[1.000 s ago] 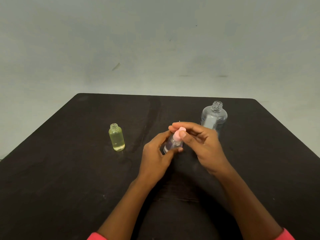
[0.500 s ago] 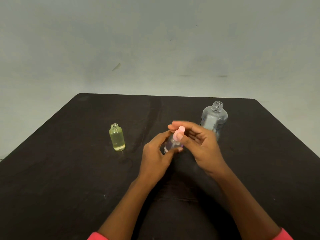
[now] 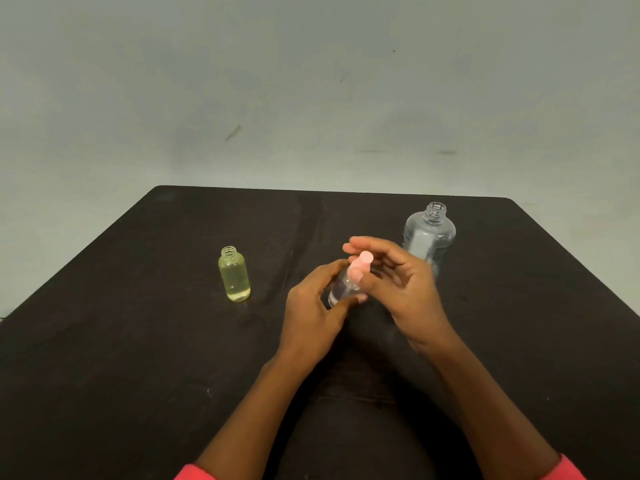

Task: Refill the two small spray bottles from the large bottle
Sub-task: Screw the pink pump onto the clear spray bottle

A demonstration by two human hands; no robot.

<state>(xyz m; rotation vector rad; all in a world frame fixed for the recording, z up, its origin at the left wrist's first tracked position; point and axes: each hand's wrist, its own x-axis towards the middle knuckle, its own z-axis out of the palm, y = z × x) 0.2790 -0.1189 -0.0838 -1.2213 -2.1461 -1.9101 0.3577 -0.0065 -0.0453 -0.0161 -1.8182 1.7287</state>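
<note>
Dim, even light; slight blur.

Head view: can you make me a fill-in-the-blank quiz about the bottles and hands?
1. The lone small bottle holds ____ liquid.
2. The left hand holds a spray bottle whose top is ____.
3. The large bottle has no ____ on its neck.
Missing: yellow; pink; cap.

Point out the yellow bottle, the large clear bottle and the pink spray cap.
yellow bottle [image 3: 234,277]: head view, middle of its body.
large clear bottle [image 3: 429,237]: head view, upper body below the neck.
pink spray cap [image 3: 364,259]: head view, top end of the cap.
</note>
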